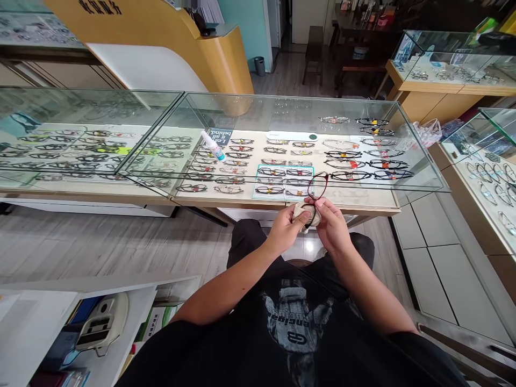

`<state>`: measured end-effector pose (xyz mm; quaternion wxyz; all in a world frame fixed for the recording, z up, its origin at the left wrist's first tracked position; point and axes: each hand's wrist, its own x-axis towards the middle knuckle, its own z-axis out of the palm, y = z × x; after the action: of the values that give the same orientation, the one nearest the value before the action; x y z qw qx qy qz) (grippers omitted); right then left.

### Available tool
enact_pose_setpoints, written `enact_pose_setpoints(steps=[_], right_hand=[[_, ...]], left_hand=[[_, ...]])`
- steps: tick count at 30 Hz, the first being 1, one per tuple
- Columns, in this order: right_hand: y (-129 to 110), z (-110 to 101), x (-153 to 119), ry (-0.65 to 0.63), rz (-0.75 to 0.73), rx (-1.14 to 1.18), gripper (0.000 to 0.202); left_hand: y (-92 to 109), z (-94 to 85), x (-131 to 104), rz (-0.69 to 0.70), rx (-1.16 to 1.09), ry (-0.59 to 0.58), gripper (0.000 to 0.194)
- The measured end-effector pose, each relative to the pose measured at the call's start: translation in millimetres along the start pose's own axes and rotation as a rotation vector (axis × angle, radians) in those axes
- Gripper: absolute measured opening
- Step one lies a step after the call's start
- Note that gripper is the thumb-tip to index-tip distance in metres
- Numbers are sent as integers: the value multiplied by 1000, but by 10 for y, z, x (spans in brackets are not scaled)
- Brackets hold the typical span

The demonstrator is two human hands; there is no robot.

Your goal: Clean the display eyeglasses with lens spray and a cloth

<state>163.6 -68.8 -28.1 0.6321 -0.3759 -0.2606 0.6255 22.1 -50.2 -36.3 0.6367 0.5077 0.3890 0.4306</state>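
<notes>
Eyeglasses [318, 186] are jutting lengthwise toward the glass case [355, 201], beyond the left hand [285, 228], which is clasping cloth [299, 210] against them, and the right hand [334, 223], pinching them.

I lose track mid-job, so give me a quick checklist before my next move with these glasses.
1. Glasses gripped: ok, the right hand has its fingers on the frame.
2. Beige cloth in hand: ok, the left hand holds it at the lower lens.
3. Upper lens free of the cloth: ok, it shows above the hands.
4. Spray bottle out of the way: ok, on the display case, well left of the hands.
5. Lenses free of smudges: cannot tell, too small to see.
</notes>
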Motion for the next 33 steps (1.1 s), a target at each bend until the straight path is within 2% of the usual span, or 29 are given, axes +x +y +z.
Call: enact_pose_setpoints(steps=[8,16,20,27,33], right_hand=[[21,73,-10,-62,-12,-55,28],[-13,82,7,-35,-6,-8,29],[5,83,-16,-31,0,-9,29],[95,126,-112,-54,-17,-48,27],[119,153,-150,-46,-13,-41,25]], left_hand=[[4,9,60,27,-48,87,56],[199,-78,2,66,128,7,60],[212,-89,-54,82,96,-52,55],[99,-105,-118,18,-52,-4,53],[146,-111,-162,-4,-61,20,58]])
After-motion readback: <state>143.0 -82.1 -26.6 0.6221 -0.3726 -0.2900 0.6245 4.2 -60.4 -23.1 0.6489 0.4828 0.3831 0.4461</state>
